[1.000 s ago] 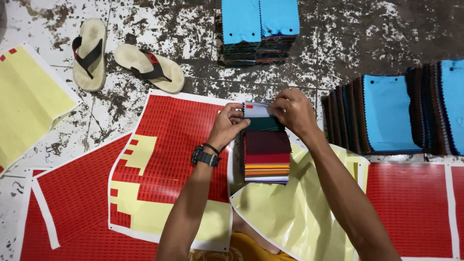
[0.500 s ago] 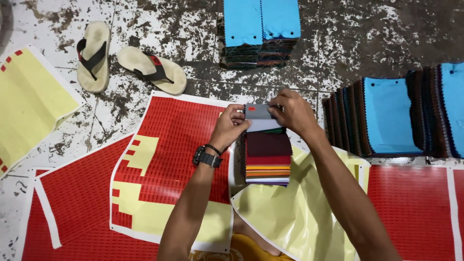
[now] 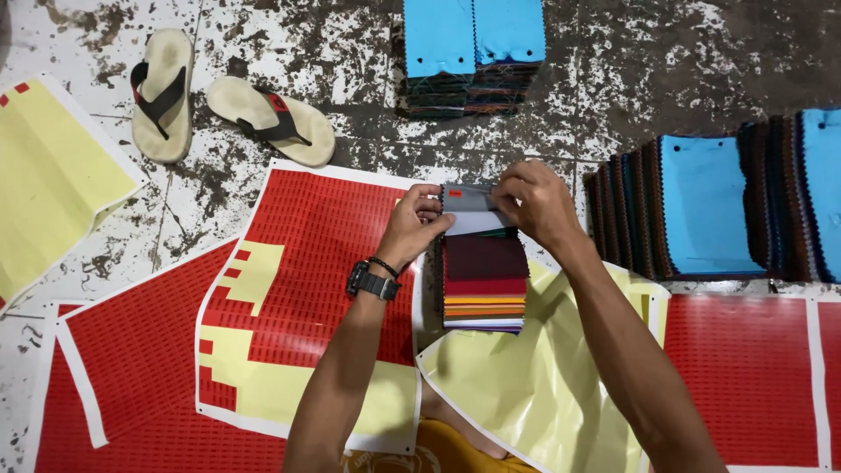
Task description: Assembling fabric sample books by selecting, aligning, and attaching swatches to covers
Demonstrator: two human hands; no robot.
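A fanned stack of fabric swatches in maroon, red, orange and white lies on the floor in front of me. My left hand, with a black watch on the wrist, pinches the left edge of a grey swatch at the top of the stack. My right hand grips the same grey swatch from the right. A small red sticker sits on that swatch's upper left corner.
Red sticker sheets with yellow backing showing lie around the stack. A yellow backing sheet lies in front. Two sandals rest at upper left. Blue-topped swatch piles sit at the top and right.
Both hands have stayed on the grey top swatch with only slight finger shifts. The view has drifted a little.
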